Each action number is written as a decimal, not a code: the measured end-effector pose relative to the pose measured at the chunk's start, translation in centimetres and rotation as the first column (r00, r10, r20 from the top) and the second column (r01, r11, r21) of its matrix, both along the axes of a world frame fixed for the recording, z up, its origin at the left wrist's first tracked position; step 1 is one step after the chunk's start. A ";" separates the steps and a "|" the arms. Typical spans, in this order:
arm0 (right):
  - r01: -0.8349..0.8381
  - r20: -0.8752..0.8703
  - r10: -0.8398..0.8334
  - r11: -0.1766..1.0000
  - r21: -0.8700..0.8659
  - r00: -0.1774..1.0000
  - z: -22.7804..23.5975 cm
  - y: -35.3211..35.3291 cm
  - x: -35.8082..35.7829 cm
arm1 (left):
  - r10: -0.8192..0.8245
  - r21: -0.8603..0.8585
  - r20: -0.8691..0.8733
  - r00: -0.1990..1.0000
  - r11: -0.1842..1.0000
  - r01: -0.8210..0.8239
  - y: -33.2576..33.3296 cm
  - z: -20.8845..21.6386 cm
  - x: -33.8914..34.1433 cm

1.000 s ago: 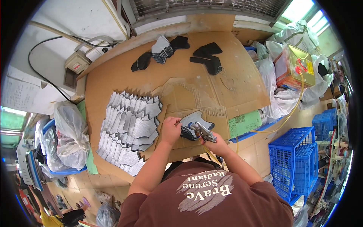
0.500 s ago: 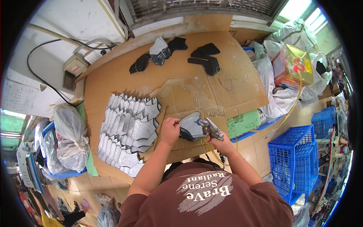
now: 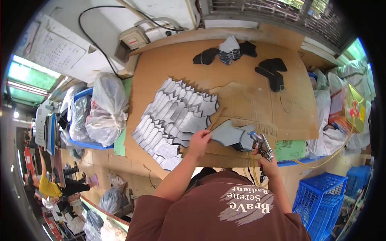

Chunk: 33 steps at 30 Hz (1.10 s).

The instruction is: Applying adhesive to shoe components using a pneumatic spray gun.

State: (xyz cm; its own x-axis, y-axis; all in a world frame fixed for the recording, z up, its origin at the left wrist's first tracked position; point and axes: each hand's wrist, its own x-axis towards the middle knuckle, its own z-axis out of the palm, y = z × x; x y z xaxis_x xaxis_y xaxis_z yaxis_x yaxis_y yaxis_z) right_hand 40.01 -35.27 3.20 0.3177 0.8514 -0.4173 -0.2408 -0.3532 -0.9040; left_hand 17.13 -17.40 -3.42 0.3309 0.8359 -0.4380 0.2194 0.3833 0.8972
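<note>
My left hand [image 3: 199, 142] pinches the edge of a grey cut piece [image 3: 227, 133] with curved, pointed edges. The piece is lifted off to the left of a small stack of like pieces [image 3: 246, 140] on the cardboard. My right hand [image 3: 267, 161] is wrapped round a metal spray gun [image 3: 263, 148] with a blue nozzle end, held over the stack's right side. To the left, overlapping rows of grey pieces with dark edges [image 3: 177, 112] cover the cardboard sheet [image 3: 157, 66].
At the table's far side lie a bundled grey stack [image 3: 229, 50] and black pieces [image 3: 273, 74]. A yellow hose [image 3: 321, 164] runs to a metal can [image 3: 349, 106] on the right. Bagged goods [image 3: 106, 110] stand left; blue crates [image 3: 319, 197] stand lower right. Another person [image 3: 46, 184] is far left.
The view has swung left, so the table sits further right in it. My left hand has drawn a grey piece leftward from the stack. The spray gun stays in my right hand.
</note>
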 end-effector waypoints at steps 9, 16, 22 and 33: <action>-0.110 -0.023 0.109 0.994 -0.022 0.994 0.2 1.7 -0.7 | 0.474 0.068 -0.235 0.849 0.879 -0.472 -2.8 -2.2 -20.7; -0.121 -0.020 0.120 0.992 -0.038 0.993 0.4 2.2 -0.9 | 0.498 0.122 -0.368 0.785 0.863 -0.491 -2.3 -2.5 -21.3; -0.191 -0.023 0.190 0.979 -0.072 0.982 -0.1 1.3 -0.5 | 0.478 0.586 -0.655 0.585 0.810 -0.006 -1.2 -0.7 -16.3; -0.113 -0.018 0.112 0.991 -0.066 0.994 0.0 1.3 -1.0 | -0.265 0.590 -0.205 0.942 0.734 0.335 -0.7 0.6 7.0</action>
